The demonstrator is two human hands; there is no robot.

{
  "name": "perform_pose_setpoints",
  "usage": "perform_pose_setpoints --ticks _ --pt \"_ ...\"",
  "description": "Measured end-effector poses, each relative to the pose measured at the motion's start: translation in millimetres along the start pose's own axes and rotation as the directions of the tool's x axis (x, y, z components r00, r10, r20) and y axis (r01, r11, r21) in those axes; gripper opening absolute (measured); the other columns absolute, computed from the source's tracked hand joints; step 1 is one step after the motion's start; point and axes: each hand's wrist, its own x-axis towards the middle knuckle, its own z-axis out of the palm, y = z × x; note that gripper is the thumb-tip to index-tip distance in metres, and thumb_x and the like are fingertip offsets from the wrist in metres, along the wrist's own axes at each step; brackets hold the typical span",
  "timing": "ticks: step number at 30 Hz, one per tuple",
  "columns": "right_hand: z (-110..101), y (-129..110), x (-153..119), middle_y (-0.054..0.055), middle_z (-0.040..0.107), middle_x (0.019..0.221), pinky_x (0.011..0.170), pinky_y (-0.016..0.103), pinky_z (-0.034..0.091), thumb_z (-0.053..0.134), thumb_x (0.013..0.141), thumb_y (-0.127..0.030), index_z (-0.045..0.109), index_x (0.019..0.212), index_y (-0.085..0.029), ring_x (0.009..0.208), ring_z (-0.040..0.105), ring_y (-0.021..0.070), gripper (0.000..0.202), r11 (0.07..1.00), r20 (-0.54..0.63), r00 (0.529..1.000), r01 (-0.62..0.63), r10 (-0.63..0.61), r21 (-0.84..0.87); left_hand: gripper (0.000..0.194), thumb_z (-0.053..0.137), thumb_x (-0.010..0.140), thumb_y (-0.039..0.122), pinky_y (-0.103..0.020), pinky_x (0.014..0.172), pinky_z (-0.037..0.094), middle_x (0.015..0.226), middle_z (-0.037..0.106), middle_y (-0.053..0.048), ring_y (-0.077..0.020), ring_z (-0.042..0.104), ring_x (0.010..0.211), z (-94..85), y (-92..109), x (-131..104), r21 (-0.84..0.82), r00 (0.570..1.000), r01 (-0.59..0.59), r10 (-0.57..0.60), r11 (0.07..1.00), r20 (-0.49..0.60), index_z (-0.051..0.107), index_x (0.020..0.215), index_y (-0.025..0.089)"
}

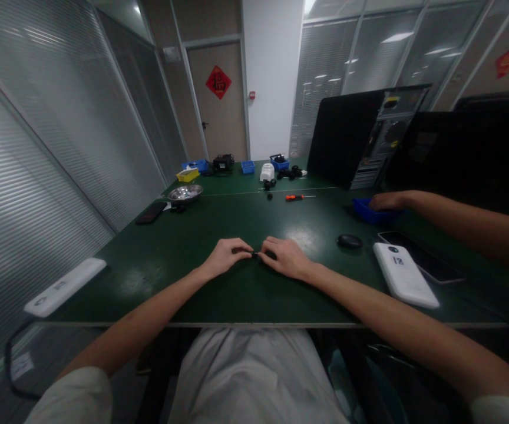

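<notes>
Low over the middle of the green table (170, 235), both hands meet at a small black part (255, 254) whose kind is too small to make out. My left hand (228, 256) pinches it between thumb and fingertips. From the other side my right hand (283, 256) closes its thumb and fingers at the same part; something dark also shows under its curled fingers. Beyond the hands lie a screwdriver (295, 198) with an orange and black handle and a little black round piece (270, 196).
At right, another person's hand (384, 201) reaches into a blue tray (372, 215). Nearby are a mouse (349, 241), a white device (405, 277) and a phone-like slab (426, 259). A metal bowl (185, 193) stands left; a computer case (364, 138) rises behind.
</notes>
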Motion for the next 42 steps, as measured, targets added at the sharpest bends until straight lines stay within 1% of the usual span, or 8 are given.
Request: perform_pose_setpoints --ticks 4,10,14,23,29,34,38,42 --pt "2 1 1 0.003 0.063 0.096 0.065 0.026 0.032 0.049 0.104 -0.038 0.062 0.1 -0.02 0.077 0.056 0.0142 0.022 0.999 -0.033 0.999 0.002 0.0 0.046 0.022 0.071 0.092 0.031 -0.03 0.087 0.052 0.106 0.074 -0.008 -0.0203 0.069 0.096 -0.7 1 0 -0.097 0.999 0.039 -0.041 0.995 -0.026 0.079 0.107 0.017" --pt "1 -2 2 0.003 0.063 0.098 0.062 0.027 0.027 0.05 0.103 -0.038 0.062 0.101 -0.021 0.074 0.055 0.0136 0.02 0.998 0.033 0.999 0.045 -0.044 -0.05 0.019 0.073 0.09 0.031 -0.029 0.081 0.05 0.1 0.074 -0.007 -0.0186 0.067 0.087 -2.1 10 0 0.019 1.0 -0.004 0.003 1.0 0.027 0.081 0.103 0.018" --pt "4 -5 2 0.004 0.062 0.099 0.06 0.028 0.026 0.048 0.104 -0.037 0.061 0.103 -0.021 0.073 0.054 0.0135 0.021 0.995 0.055 0.997 0.056 -0.052 -0.085 0.018 0.074 0.089 0.029 -0.029 0.084 0.05 0.1 0.075 -0.007 -0.0193 0.068 0.09 0.9 14 1 0.009 0.999 0.004 -0.005 1.0 0.038 0.081 0.101 0.019" --pt "7 -3 1 0.005 0.062 0.102 0.061 0.028 0.028 0.043 0.106 -0.037 0.057 0.107 -0.02 0.073 0.055 0.0146 0.022 0.997 0.07 0.997 0.044 -0.04 -0.063 0.018 0.074 0.088 0.03 -0.032 0.088 0.053 0.102 0.077 -0.007 -0.022 0.07 0.094 8.1 12 -2 -0.062 0.996 0.067 -0.07 0.996 -0.047 0.082 0.1 0.02" --pt "6 -4 3 0.005 0.062 0.101 0.06 0.028 0.027 0.044 0.106 -0.037 0.056 0.106 -0.02 0.072 0.055 0.0144 0.021 0.996 0.078 0.996 0.041 -0.034 -0.083 0.019 0.075 0.087 0.031 -0.032 0.086 0.054 0.102 0.076 -0.008 -0.0219 0.071 0.094 7.4 12 0 -0.085 0.997 0.068 -0.071 0.994 -0.029 0.082 0.1 0.019" --pt "5 -5 3 0.005 0.063 0.101 0.059 0.028 0.025 0.044 0.106 -0.038 0.056 0.106 -0.02 0.071 0.054 0.014 0.022 0.993 0.077 0.996 0.053 -0.045 -0.104 0.024 0.074 0.087 0.037 -0.031 0.084 0.054 0.103 0.075 -0.009 -0.0212 0.07 0.092 2.0 0 3 -0.105 0.993 0.108 -0.112 0.989 -0.042 0.081 0.1 0.017" --pt "5 -5 3 0.005 0.063 0.101 0.059 0.028 0.025 0.044 0.106 -0.04 0.057 0.106 -0.02 0.071 0.053 0.0136 0.024 0.994 0.068 0.997 0.052 -0.046 -0.092 0.025 0.073 0.089 0.038 -0.031 0.081 0.051 0.099 0.073 -0.008 -0.0202 0.066 0.088 -2.3 -14 11 0.034 0.993 0.1 -0.097 0.994 -0.059 0.081 0.101 0.018" --pt "6 -5 3 0.004 0.063 0.099 0.06 0.028 0.026 0.046 0.106 -0.04 0.058 0.105 -0.021 0.07 0.053 0.0132 0.023 0.996 0.065 0.997 0.035 -0.03 -0.078 0.02 0.072 0.09 0.034 -0.032 0.084 0.049 0.099 0.071 -0.008 -0.0206 0.064 0.092 -3.4 -22 16 0.158 1.0 0.031 -0.03 0.987 -0.009 0.081 0.098 0.019"
